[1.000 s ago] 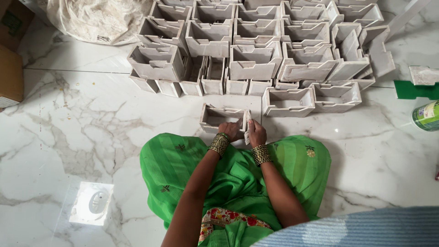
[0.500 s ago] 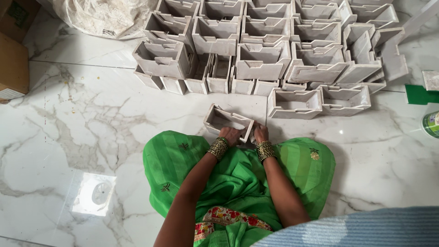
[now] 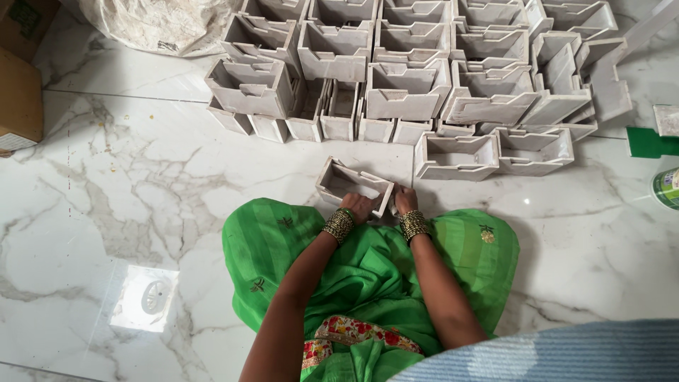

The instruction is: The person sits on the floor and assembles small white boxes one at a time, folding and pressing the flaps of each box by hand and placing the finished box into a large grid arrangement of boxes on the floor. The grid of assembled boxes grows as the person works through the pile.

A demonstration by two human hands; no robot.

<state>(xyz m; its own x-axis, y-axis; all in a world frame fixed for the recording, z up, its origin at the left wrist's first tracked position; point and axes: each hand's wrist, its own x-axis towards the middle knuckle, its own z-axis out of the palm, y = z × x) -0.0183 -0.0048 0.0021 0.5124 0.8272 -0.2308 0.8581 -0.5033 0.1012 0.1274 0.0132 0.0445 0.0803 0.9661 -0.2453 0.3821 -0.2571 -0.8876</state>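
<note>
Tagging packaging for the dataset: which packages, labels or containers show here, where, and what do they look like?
Cardboard box: far left edge, brown, partly cut off.
Sack: top left, whitish, crumpled, bulging.
Can: right edge, round, with a green and white label, mostly out of frame.
Green flat piece: right edge, above the can; kind unclear.
No signs or screens.

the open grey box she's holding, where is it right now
In the head view the open grey box sits on the marble floor just past the green-draped knees, gripped by the left hand and right hand, in front of the stacked grey boxes.

White marble floor (image 3: 141, 212) carries grey open boxes (image 3: 410, 78), cardboard cartons (image 3: 18, 99), a sack (image 3: 163, 25).
</note>
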